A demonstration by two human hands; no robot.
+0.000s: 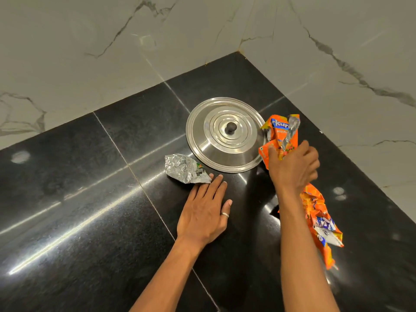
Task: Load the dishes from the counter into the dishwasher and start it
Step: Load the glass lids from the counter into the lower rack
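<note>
A round steel lid (225, 134) with a dark knob lies flat on the black stone counter (90, 199), near its far corner. My right hand (295, 164) grips crumpled orange snack wrappers (281, 134) just right of the lid; more orange wrapper (319, 221) hangs below my forearm. My left hand (204, 212) lies flat on the counter with straight fingers, its fingertips touching a crumpled silver wrapper (184, 168) at the lid's front left.
Marble-patterned walls (112, 52) meet at the counter's far corner. The counter's right edge runs diagonally along the right wall (360, 97). Bare glossy counter stretches to the left and front. No dishwasher is in view.
</note>
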